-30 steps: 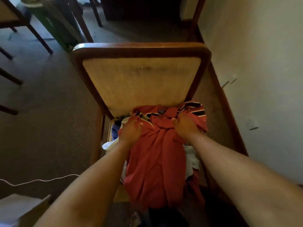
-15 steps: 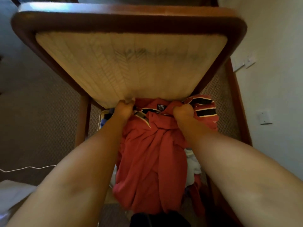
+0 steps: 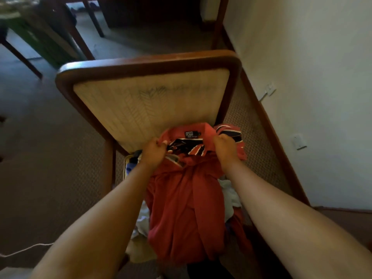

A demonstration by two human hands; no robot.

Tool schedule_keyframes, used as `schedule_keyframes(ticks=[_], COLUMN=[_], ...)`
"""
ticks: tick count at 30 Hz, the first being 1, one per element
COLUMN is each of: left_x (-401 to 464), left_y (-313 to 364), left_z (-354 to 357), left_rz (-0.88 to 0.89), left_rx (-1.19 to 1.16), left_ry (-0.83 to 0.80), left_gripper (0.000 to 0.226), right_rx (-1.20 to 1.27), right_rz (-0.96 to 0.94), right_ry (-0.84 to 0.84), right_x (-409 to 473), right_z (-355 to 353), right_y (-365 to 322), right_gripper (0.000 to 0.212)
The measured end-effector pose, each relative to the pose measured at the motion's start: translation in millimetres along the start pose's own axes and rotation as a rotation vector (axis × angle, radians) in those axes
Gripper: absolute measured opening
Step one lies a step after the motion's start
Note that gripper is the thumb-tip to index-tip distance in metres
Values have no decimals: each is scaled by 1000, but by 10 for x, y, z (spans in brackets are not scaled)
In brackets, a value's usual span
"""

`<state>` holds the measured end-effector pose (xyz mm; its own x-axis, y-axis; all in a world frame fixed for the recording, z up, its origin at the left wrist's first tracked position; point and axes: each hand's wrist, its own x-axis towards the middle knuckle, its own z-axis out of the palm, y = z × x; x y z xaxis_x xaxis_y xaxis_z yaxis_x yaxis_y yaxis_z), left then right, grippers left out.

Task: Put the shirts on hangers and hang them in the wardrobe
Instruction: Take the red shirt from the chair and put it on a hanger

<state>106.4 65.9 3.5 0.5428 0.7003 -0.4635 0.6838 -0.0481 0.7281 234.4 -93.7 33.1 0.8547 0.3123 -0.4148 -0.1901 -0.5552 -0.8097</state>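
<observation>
A red polo shirt [image 3: 185,210] with a striped collar lies on top of a heap of clothes on a chair seat. My left hand [image 3: 154,151] pinches the shirt's left shoulder by the collar. Gripping the right shoulder is my right hand [image 3: 226,150]. The collar and its dark label are raised toward the chair's backrest [image 3: 149,107]. No hanger and no wardrobe are in view.
White and blue garments [image 3: 229,194] lie under the red shirt. The chair stands close to a white wall [image 3: 312,77] with a wooden skirting on the right. Carpet lies to the left, table legs [image 3: 20,55] stand at the back left, and a white cable [image 3: 22,249] crosses the floor.
Both hands have lifted the shirt's collar up and spread it, so the label now shows. The view has pulled back from the backrest.
</observation>
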Motion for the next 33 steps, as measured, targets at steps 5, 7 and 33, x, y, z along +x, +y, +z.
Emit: schedule_keyframes(ticks=[5, 7, 33], left_x=[-623, -950, -1073], left_y=[97, 151, -1022], left_z=[-247, -346, -122], left_rz=[138, 221, 336], left_rx=[-85, -82, 283], left_ry=[-34, -18, 16], left_gripper=[38, 30, 51], right_rx=[67, -115, -521], right_rz=[-122, -206, -293], right_ry=[190, 289, -22], right_x=[-787, -1165, -1017], right_z=[-455, -572, -334], right_y=[-139, -123, 734], right_gripper=[25, 24, 21])
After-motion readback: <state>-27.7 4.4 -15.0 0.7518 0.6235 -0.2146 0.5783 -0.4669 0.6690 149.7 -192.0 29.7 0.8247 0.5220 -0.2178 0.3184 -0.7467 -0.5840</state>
